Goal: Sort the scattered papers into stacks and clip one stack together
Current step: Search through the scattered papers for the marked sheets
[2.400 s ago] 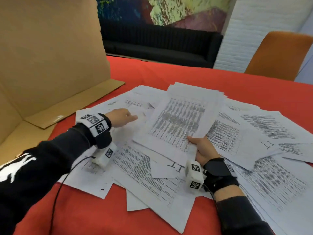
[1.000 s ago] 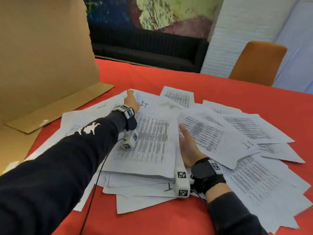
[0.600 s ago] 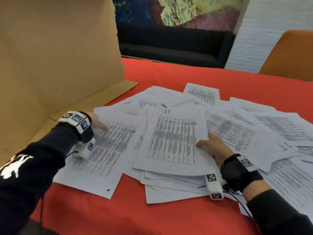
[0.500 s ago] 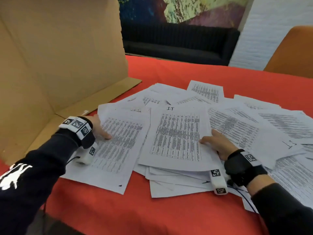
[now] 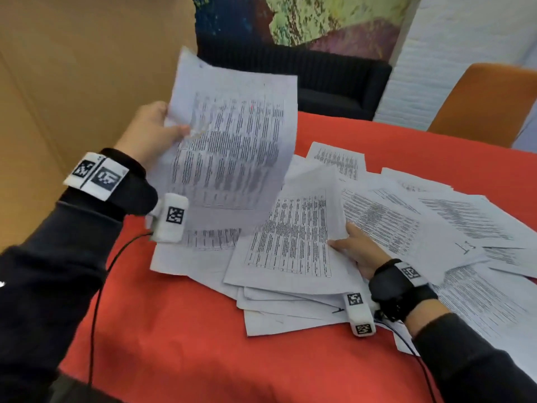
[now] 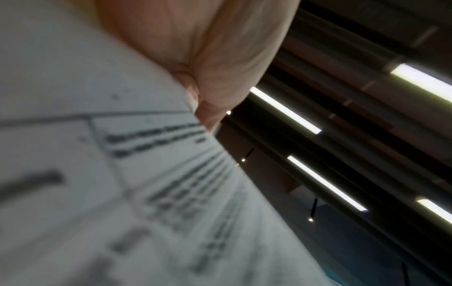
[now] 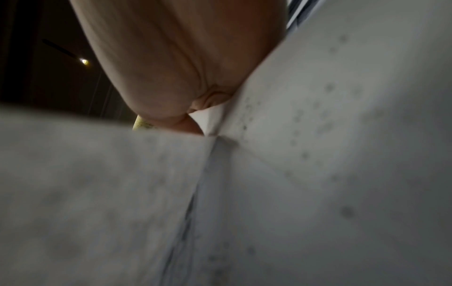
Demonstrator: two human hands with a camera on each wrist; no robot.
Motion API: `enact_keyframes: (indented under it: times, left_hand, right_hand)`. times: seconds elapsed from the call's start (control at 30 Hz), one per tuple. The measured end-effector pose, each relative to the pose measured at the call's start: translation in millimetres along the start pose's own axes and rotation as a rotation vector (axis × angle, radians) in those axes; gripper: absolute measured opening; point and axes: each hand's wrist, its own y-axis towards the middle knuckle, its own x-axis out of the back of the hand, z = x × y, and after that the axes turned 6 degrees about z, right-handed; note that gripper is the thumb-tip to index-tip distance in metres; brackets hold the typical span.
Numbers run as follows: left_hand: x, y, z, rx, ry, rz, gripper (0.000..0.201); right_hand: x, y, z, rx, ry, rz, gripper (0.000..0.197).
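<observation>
You're in an office lounge.
Your red table (image 5: 180,330) holds papers (image 5: 290,242); beyond it, a black sofa (image 5: 334,80), painting (image 5: 319,18) and brick wall (image 5: 450,53); at its far right an orange chair (image 5: 488,103); above it, strip lights (image 6: 286,110).

White papers (image 5: 290,237) (black print) cover a red tablecloth (image 5: 180,338).

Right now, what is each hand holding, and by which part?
Left hand pinches one printed sheet by its left edge, held up. Right hand only rests against the right edge of the middle stack.

1 lifted sheet (image 5: 232,135), at least 10 loose papers (image 5: 380,225), 1 tabletop (image 5: 180,344), 1 cardboard box (image 5: 72,82), 1 orange chair (image 5: 491,103)
</observation>
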Motion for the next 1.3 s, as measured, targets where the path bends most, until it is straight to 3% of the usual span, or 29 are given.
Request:
enact_keyframes:
  times: [0.03, 0.1, 0.2, 0.23, 0.37, 0.43, 0.47, 0.53, 0.67, 0.73, 0.83, 0.9, 1.07, 1.13, 1.2, 1.3]
  left_hand:
    - [-12.5, 3.0, 1.2, 0.058, -0.016, 0.030, 0.004]
    - [-46.4, 8.4, 14.1, 0.178, -0.010, 0.137, 0.011]
    - [-101.3, 6.6, 35.8, 0.245, 0.224, 0.322, 0.062]
    - [-118.5, 2.8, 39.1, 0.280, 0.273, 0.368, 0.065]
    - [-165.0, -7.8, 44.6, 0.257, 0.433, 0.554, 0.054]
    - [-171.3, -6.0, 46.1, 0.269, 0.459, 0.640, 0.065]
    - [-168.6, -4.5, 47.5, 0.282, 0.457, 0.666, 0.075]
    - [-147.5, 2.4, 54.4, 0.356, 0.421, 0.591, 0.090]
    - [-61.1, 27.4, 102.6, 0.682, 0.342, 0.092, 0.102]
    - [-34.3, 17.7, 118.4, 0.783, 0.344, 0.069, 0.097]
    - [-33.0, 0.6, 124.6, 0.703, 0.380, 0.189, 0.059]
    - [-40.7, -3.5, 124.7, 0.583, 0.312, 0.188, 0.043]
    - [-63.1, -3.2, 102.3, 0.191, 0.414, 0.125, 0.037]
    - [-64.1, -4.9, 88.4, 0.104, 0.437, 0.048, 0.033]
    - [-59.2, -7.3, 67.8, -0.007, 0.373, -0.123, 0.026]
    - [-41.7, -12.2, 14.8, -0.212, 0.113, -0.337, 0.015]
  right_hand:
    - [-0.4, 0.6, -0.1, -0.006, 0.017, 0.003, 0.043]
    - [-3.1, 0.3, -0.4, -0.023, 0.077, 0.006, 0.043]
    - [-8.6, -6.1, 1.1, -0.009, 0.139, 0.039, 0.031]
    - [-8.9, -7.8, 3.1, 0.011, 0.136, 0.035, 0.028]
    - [-5.6, -7.7, 11.5, -0.021, 0.173, 0.030, 0.064]
    - [-8.5, -5.3, 16.3, -0.030, 0.069, 0.056, 0.054]
    - [-9.1, -3.9, 16.1, -0.032, -0.016, 0.061, 0.041]
    - [-8.6, -1.0, 13.2, -0.031, -0.151, 0.096, 0.016]
    - [-0.7, -0.7, 6.6, -0.028, -0.138, 0.142, 0.018]
    - [1.2, 1.2, 3.0, -0.017, -0.117, 0.148, 0.018]
    - [-0.2, 2.1, 1.2, 0.004, -0.121, 0.147, 0.018]
    - [0.1, 0.4, 0.4, 0.018, -0.120, 0.153, 0.016]
    - [0.3, -4.2, -0.5, 0.035, -0.083, 0.169, 0.019]
    - [0.5, -3.2, -1.3, 0.033, -0.074, 0.164, 0.019]
    - [0.7, -4.0, -2.3, 0.033, -0.056, 0.158, 0.023]
    - [2.1, -3.2, -5.0, 0.037, -0.025, 0.154, 0.030]
